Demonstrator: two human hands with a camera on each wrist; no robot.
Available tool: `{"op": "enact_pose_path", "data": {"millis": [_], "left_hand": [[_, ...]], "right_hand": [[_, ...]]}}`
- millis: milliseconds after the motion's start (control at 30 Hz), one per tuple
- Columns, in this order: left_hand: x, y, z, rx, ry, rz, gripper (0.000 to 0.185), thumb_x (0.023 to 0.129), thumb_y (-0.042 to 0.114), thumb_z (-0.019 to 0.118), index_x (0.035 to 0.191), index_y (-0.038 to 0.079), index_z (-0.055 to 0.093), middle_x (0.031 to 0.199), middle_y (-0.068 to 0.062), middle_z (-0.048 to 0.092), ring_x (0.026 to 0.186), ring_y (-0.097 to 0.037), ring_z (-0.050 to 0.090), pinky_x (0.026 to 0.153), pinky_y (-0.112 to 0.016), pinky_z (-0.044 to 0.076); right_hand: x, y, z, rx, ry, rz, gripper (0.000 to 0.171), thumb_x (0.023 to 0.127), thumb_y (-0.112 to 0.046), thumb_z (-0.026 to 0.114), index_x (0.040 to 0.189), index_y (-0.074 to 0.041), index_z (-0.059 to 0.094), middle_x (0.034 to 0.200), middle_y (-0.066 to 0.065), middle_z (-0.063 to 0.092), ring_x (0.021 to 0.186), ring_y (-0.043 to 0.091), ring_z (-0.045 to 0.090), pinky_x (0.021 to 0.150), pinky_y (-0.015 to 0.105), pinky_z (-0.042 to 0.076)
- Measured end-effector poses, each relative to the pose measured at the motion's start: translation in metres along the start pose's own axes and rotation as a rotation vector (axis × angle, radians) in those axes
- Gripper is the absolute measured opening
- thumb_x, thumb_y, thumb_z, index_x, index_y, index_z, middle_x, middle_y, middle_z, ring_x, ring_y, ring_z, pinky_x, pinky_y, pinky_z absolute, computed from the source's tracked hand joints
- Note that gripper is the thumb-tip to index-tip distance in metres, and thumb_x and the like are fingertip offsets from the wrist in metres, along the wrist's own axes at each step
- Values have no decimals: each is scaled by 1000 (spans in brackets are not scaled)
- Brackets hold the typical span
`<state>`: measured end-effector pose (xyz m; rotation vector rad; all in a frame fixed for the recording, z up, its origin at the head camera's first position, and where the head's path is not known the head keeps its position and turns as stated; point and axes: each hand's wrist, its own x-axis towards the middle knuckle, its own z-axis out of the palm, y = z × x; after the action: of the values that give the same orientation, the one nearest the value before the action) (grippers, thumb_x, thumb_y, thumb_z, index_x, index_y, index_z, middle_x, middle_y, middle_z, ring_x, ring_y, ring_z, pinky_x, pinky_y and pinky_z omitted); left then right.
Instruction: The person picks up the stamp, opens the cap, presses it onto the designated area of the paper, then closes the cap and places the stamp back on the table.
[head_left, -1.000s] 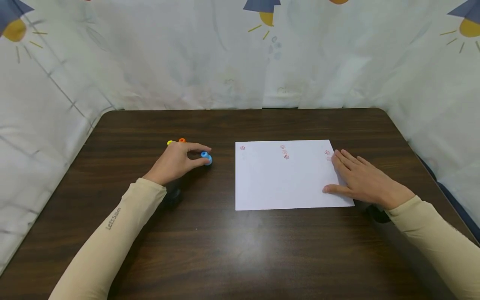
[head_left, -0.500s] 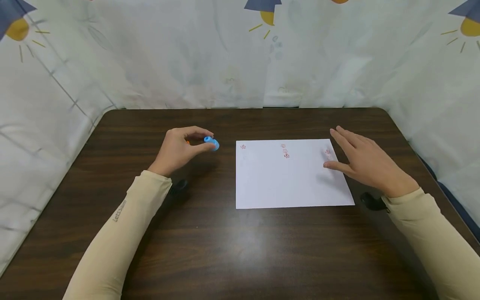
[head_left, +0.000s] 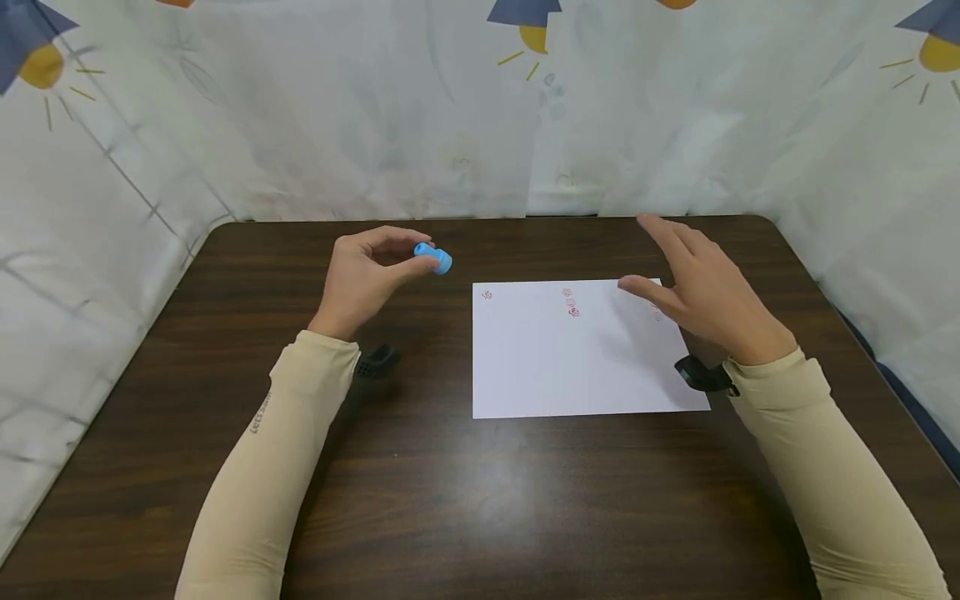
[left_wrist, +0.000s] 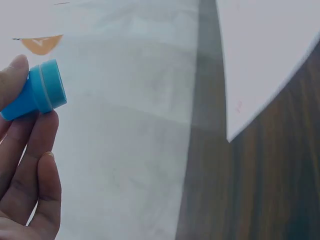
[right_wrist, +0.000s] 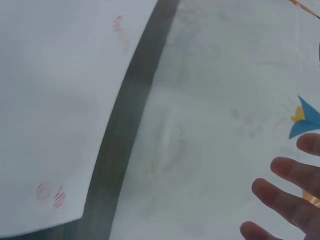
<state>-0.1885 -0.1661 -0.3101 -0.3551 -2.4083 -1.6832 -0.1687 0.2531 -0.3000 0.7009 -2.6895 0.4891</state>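
My left hand [head_left: 358,279] is raised over the table, left of the paper, pinching a small blue stamp [head_left: 434,257] between thumb and fingers. In the left wrist view the stamp [left_wrist: 45,90] lies on its side in the grip, its wide round end pointing away from the hand. A white sheet of paper [head_left: 555,367] lies flat on the table, with small red stamped marks [head_left: 570,303] along its far part. Over the paper's right side hovers my right hand [head_left: 705,296], fingers extended and holding nothing; it partly covers the marks at the far right corner.
The dark wood-grain table [head_left: 480,508] has rounded far corners. White curtains [head_left: 360,125] with printed motifs hang behind it and along both sides. A black band [head_left: 703,375] is on the right wrist, another [head_left: 377,362] on the left.
My left hand has lifted the blue stamp up and slightly right. The right hand has risen off the paper and moved left. Yellow and orange items seen earlier by the left hand no longer show.
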Motion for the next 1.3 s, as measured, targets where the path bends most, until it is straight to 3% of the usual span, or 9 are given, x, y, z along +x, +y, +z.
{"op": "enact_pose_path", "data": {"millis": [167,300,433,567,700,900,1100,1300], "left_hand": [[5,7,6,-156,43,-6,33,82,24,90,112,14,81,99,9,80,93,-14,77,84,-25,62],[9,12,11,-253,78,-10,36,81,20,90,115,13,80,99,7,81,94,-12,78,88,-23,62],[14,18,17,-315,116,-5,36,80,19,90,115,12,80,95,7,81,92,-12,78,88,-22,61],[20,24,23,-371,148,40,31,81,17,89,111,10,81,94,7,80,95,-13,76,90,-23,61],[21,25,26,-406,171,59,27,82,13,88,108,9,81,95,7,81,95,-13,75,89,-23,61],[16,24,32,-466,166,12,25,82,9,87,106,8,82,93,6,81,94,-13,74,86,-20,61],[12,27,41,-444,136,2,26,83,12,87,108,8,81,93,6,81,90,-13,74,87,-21,62],[7,26,51,-398,88,6,28,84,14,87,110,8,80,94,6,80,89,-12,75,87,-23,62]], "right_hand": [[15,-14,0,96,8,60,80,98,-45,70,162,-13,34,158,22,47,144,44,47,116,64,40],[26,-24,6,177,114,43,71,97,-36,74,156,-12,45,152,19,55,139,40,54,114,62,45],[36,-34,10,251,258,34,54,94,-24,76,145,-11,60,139,15,67,127,32,65,107,53,51],[44,-46,13,383,321,113,38,97,-25,73,133,-15,70,130,4,74,114,13,70,103,35,53],[52,-58,18,574,308,205,30,98,-31,70,125,-17,75,118,-8,77,102,-3,70,99,22,53],[56,-72,28,779,229,251,27,100,-28,69,120,-12,75,103,-14,75,101,3,71,101,23,54],[52,-82,37,821,145,261,27,101,-28,68,122,-12,74,111,-1,76,103,7,72,101,24,56],[50,-88,45,861,79,268,27,100,-29,70,123,-15,73,117,-2,76,105,5,73,98,25,57]]}}
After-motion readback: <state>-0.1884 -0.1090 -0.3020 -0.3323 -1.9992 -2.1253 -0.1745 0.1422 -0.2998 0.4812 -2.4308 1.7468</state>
